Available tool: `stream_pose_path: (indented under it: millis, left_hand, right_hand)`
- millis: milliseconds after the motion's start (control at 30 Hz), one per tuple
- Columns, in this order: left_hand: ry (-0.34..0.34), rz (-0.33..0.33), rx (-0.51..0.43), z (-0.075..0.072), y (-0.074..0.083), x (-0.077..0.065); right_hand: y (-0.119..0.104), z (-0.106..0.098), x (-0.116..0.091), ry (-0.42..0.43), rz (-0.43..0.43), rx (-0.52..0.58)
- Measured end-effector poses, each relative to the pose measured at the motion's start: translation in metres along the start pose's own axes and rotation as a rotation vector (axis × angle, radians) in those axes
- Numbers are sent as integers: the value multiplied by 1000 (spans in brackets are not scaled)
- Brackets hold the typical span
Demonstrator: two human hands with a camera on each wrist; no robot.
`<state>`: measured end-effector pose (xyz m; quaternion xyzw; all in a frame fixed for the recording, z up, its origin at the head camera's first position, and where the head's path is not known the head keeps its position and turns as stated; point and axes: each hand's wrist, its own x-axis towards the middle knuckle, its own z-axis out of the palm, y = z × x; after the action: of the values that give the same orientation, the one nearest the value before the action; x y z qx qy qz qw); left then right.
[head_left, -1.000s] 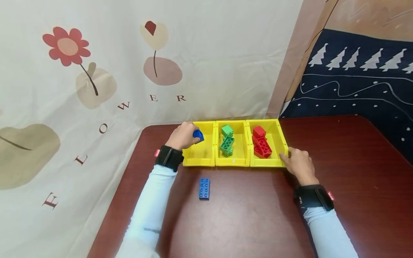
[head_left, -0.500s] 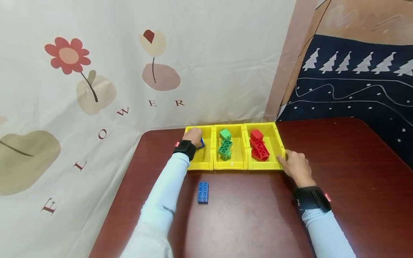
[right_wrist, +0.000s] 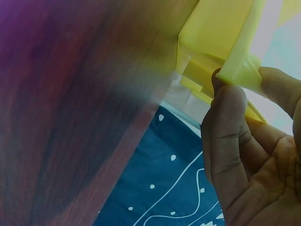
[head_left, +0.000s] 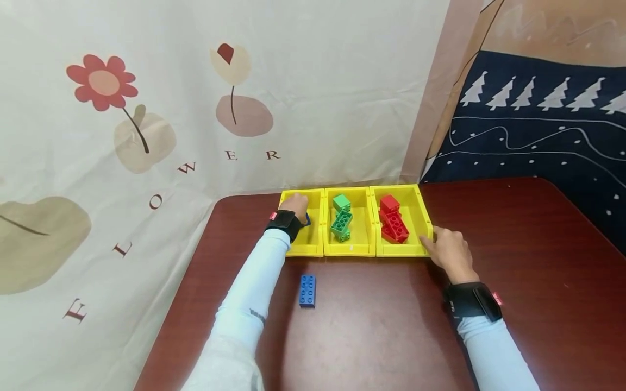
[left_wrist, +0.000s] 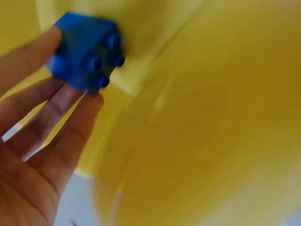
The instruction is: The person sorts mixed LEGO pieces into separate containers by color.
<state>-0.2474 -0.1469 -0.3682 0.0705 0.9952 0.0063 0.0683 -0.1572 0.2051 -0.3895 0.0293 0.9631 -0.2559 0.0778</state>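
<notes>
My left hand [head_left: 294, 206] reaches down into the left yellow bin [head_left: 315, 250]. In the left wrist view, its thumb and fingers pinch a small blue toy brick [left_wrist: 80, 49], its studs turned sideways. The head view shows only a sliver of that brick past the hand. Over at the right yellow bin [head_left: 401, 250], my right hand [head_left: 452, 252] grips the outer side; the right wrist view has the bin's rim [right_wrist: 241, 54] between thumb and fingers. A longer blue brick [head_left: 307, 291] lies studs up on the table before the left bin.
Green bricks [head_left: 342, 218] lie in the middle bin [head_left: 349, 252], red bricks [head_left: 394, 221] in the right one. The three bins stand joined in a row on the dark red table [head_left: 381, 320], close to the flower-printed cloth [head_left: 332, 108] behind.
The left hand has moved right and down into the left bin with the small blue brick. The right hand stays at the right bin. The head view has shifted slightly.
</notes>
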Motion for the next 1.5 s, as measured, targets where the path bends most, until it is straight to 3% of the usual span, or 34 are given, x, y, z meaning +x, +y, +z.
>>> stream_pose_path:
  millis: [100,167,300,467,567,700,900,1100,1267,1500]
  left_hand:
    - [-33,-5,-46,-19,2,-10]
    - [-15,17,-86,-35,3,-22]
    - [51,129,-132,-54,6,-62]
    - [125,207,-133,-47,10,-119]
    - [167,179,-166,-34,13,-145]
    - [175,152,-232,-15,15,-167]
    - [56,183,-262,16,20,-178]
    - [-60,237,-185,37,29,-177]
    - [-67,255,-147,44,34,-177]
    - [-67,234,-182,40,31,-176]
  right_hand:
    - [1,-1,0,13,-5,2]
    - [2,-2,1,21,-8,2]
    - [2,-6,3,24,-4,-2]
    - [0,-10,3,28,-10,-17]
    - [-1,-10,5,27,-10,-23]
    - [-2,-9,6,13,-5,-25]
    - [0,-7,6,2,4,-17]
    - [3,-3,4,-14,9,-13]
    - [4,1,3,-18,7,-15]
    - [2,3,6,-2,2,-14]
